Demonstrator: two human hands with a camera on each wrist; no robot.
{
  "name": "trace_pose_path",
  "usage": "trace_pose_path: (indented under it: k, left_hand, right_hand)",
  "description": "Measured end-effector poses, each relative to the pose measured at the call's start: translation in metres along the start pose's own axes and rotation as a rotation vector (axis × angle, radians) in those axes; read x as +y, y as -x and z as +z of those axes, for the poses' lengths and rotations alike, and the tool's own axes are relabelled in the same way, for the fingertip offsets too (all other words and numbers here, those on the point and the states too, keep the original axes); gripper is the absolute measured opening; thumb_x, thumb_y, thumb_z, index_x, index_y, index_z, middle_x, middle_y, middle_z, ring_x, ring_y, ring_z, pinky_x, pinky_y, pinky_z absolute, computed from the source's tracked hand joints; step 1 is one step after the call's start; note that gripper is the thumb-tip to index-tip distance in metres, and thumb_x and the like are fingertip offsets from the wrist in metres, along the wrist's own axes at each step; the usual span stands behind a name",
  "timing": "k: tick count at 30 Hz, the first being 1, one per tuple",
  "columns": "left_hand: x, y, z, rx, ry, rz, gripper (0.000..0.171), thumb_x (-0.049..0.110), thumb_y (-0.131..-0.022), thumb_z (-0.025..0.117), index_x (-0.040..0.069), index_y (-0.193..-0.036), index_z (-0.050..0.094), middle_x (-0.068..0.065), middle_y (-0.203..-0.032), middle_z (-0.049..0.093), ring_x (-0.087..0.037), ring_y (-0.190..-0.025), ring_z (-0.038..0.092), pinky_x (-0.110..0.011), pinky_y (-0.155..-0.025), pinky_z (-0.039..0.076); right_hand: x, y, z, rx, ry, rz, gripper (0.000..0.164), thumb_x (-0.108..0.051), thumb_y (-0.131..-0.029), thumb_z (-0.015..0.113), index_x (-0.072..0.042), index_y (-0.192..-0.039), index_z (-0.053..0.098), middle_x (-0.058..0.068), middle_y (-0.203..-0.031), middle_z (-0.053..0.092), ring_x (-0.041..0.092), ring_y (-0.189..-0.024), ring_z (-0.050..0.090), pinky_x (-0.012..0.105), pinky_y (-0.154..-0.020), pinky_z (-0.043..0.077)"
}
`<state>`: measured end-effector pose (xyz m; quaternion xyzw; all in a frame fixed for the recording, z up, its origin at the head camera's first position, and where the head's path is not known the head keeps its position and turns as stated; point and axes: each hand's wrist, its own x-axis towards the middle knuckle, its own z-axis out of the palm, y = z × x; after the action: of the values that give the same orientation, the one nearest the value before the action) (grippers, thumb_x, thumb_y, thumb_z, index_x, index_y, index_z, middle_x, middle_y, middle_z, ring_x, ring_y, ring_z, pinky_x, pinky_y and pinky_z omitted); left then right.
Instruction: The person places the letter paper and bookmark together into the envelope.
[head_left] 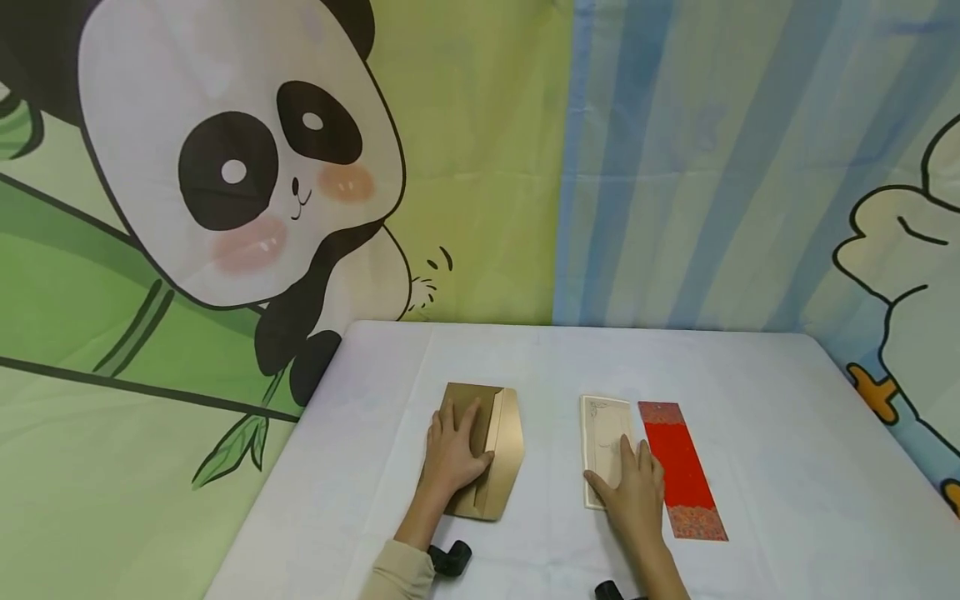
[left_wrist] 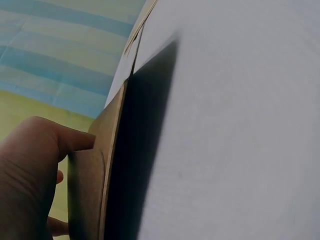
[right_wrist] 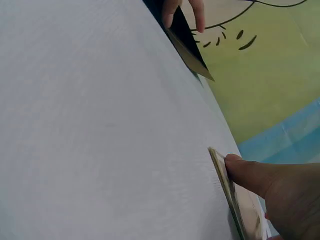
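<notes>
In the head view a gold paper envelope (head_left: pixel 508 450) lies on the left of the table, its lighter angled flap toward the right. My left hand (head_left: pixel 453 454) rests on it with fingers spread over the darker part and thumb at the flap's fold. Close up in the left wrist view, the thumb meets a cut edge of the envelope (left_wrist: pixel 87 187), which casts a dark shadow. Right of it is a cream printed card (head_left: pixel 603 425) with a visible thickness. My right hand (head_left: pixel 633 496) holds it across its width, thumb at the left edge (right_wrist: pixel 232 200).
A red paper strip (head_left: pixel 681 462) with patterned bands at both ends lies just right of my right hand. White cloth covers the table (head_left: pixel 555 358). Black wrist devices (head_left: pixel 450 558) show below both hands. A printed panda curtain (head_left: pixel 240 150) hangs behind.
</notes>
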<state>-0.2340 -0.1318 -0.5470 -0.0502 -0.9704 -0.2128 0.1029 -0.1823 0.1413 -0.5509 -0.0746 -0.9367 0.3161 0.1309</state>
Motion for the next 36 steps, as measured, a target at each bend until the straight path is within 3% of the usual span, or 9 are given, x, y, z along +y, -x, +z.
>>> trace_pose_path:
  k: [6,13,17,20,26,31,36]
  left_hand:
    - [0.0,0.001,0.004,0.022,-0.014,0.009,0.082,0.044,-0.067,0.067,0.026,-0.139,0.032,-0.025,-0.142,0.023,-0.05,-0.126,0.022,-0.057,-0.099,0.023]
    - [-0.002,0.003,0.007,0.005,-0.082,0.029,0.073,0.05,-0.073,0.06,0.025,-0.137,0.038,-0.024,-0.144,0.019,-0.05,-0.127,0.019,-0.055,-0.1,0.022]
    - [-0.002,0.003,0.008,0.002,-0.095,0.032,0.071,0.052,-0.074,0.058,0.026,-0.137,0.039,-0.024,-0.144,0.019,-0.05,-0.128,0.018,-0.054,-0.101,0.022]
    - [-0.003,0.003,0.008,0.002,-0.097,0.032,0.071,0.052,-0.074,0.058,0.026,-0.136,0.039,-0.024,-0.144,0.019,-0.05,-0.127,0.018,-0.054,-0.101,0.022]
    - [-0.003,0.003,0.01,-0.008,-0.102,0.026,0.071,0.053,-0.074,0.058,0.026,-0.136,0.039,-0.024,-0.144,0.019,-0.049,-0.128,0.018,-0.054,-0.101,0.022]
    - [-0.002,0.003,0.008,0.008,-0.107,0.034,0.07,0.052,-0.073,0.059,0.025,-0.135,0.042,-0.025,-0.142,0.021,-0.05,-0.127,0.02,-0.054,-0.099,0.023]
    - [-0.001,0.003,0.008,0.016,-0.115,0.037,0.069,0.052,-0.073,0.059,0.024,-0.134,0.043,-0.025,-0.142,0.022,-0.05,-0.126,0.021,-0.055,-0.099,0.024]
  right_hand:
    - [0.011,-0.005,0.002,-0.045,-0.056,-0.07,0.076,-0.027,-0.069,0.075,0.002,-0.131,0.042,0.032,-0.138,0.026,0.048,-0.126,0.02,0.061,-0.099,0.013]
    - [0.01,-0.005,0.001,-0.024,-0.121,-0.085,0.067,-0.016,-0.068,0.076,0.0,-0.127,0.049,0.027,-0.14,0.027,0.047,-0.121,0.029,0.06,-0.095,0.023]
    - [0.008,-0.006,-0.001,0.02,-0.117,-0.098,0.063,-0.008,-0.067,0.076,0.0,-0.125,0.051,0.024,-0.14,0.03,0.043,-0.108,0.038,0.053,-0.084,0.037]
    - [0.007,-0.007,-0.003,0.035,-0.135,-0.075,0.063,-0.004,-0.066,0.075,-0.002,-0.125,0.052,0.023,-0.137,0.034,0.039,-0.102,0.039,0.049,-0.077,0.04]
    - [0.01,-0.008,-0.011,-0.091,-0.188,0.014,0.067,-0.005,-0.069,0.072,-0.003,-0.131,0.045,0.03,-0.131,0.033,0.047,-0.114,0.036,0.058,-0.092,0.033]
    - [0.014,-0.011,-0.017,-0.191,-0.18,0.03,0.07,-0.009,-0.07,0.072,-0.005,-0.133,0.042,0.026,-0.132,0.033,0.045,-0.116,0.038,0.056,-0.093,0.034]
    - [0.015,-0.014,-0.02,-0.233,-0.18,0.07,0.072,-0.011,-0.07,0.072,-0.007,-0.135,0.04,0.024,-0.134,0.033,0.044,-0.119,0.036,0.055,-0.094,0.032]
